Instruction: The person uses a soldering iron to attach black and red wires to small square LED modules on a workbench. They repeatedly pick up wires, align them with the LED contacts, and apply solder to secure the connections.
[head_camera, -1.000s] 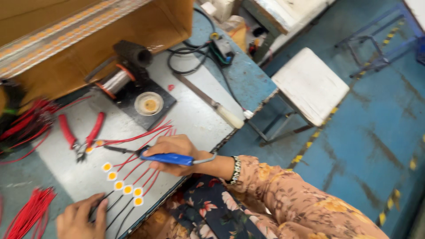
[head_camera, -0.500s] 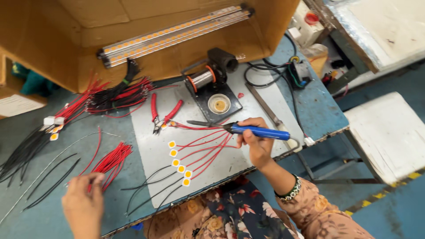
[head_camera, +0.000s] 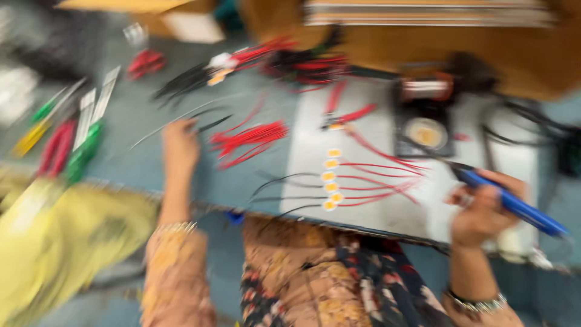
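Left hand (head_camera: 179,144) reached out to black wires (head_camera: 181,118) at 12 o'clock, grip unclear; right hand (head_camera: 481,209) clutches blue soldering iron (head_camera: 514,206).

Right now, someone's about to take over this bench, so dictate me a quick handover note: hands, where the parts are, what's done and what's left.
Left hand: reaching out over the bench toward loose black wires; blur hides whether it has one.
Right hand: grip closed on the blue-handled soldering iron, tip pointing toward the stand.
Parts: a column of five small yellow pieces lies on the grey mat, red leads fanning right, black leads left. A loose red wire bundle lies beside the mat.
Done: five pieces appear wired.
Left: bundles of red and black wire look unused; joints too blurred to judge.
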